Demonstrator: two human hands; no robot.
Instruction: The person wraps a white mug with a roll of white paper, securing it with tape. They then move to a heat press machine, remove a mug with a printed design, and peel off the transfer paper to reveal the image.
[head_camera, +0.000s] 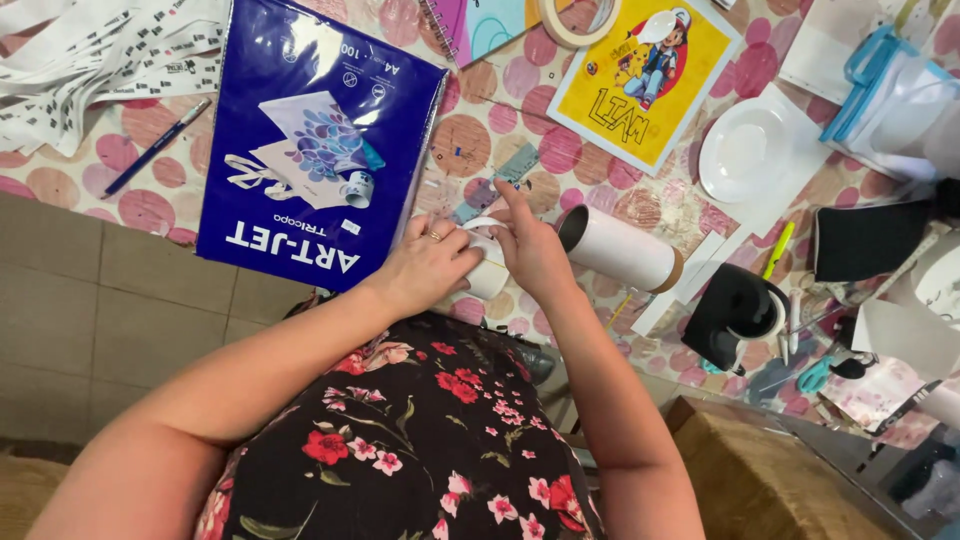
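Observation:
A white mug (487, 268) sits between both my hands at the table's near edge. My left hand (428, 265), a ring on one finger, grips it from the left. My right hand (530, 245) presses on its right side and top, index finger stretched upward over the mug's handle or rim. Most of the mug is hidden by my fingers. A white cylinder with a dark inside and brown end (620, 248) lies just right of my right hand.
A blue pack of paper (300, 140) lies to the left, a blue pen (155, 148) beyond it. A yellow cartoon print (645, 75), tape roll (578, 22), white plate (745, 150), black mug (738, 312), scissors (815, 375) and white paper strips (90, 60) crowd the pink-dotted tablecloth (480, 110).

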